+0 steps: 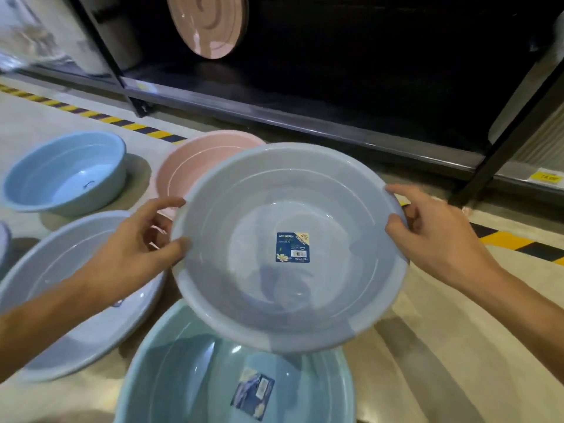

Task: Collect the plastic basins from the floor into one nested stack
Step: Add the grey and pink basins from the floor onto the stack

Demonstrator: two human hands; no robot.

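I hold a pale grey-blue basin (232, 300) with a dark label inside it, lifted off the floor and tilted toward me. My left hand (137, 248) grips its left rim, thumb on the inside edge. My right hand (433, 236) grips the right rim. Below it on the floor sits a teal basin (189, 386) with a label. A pink basin (189, 169) lies behind, partly hidden by the held one. A grey-blue basin (61, 270) sits at the left under my left forearm. A smaller blue basin (64, 175) stands at the far left.
A black shelf unit (305, 117) runs across the back, with a pink basin (207, 25) propped on edge inside it. Yellow-black hazard tape (100, 117) marks the floor along the shelf. A yellow price tag (546, 177) sits on the shelf rail at the right.
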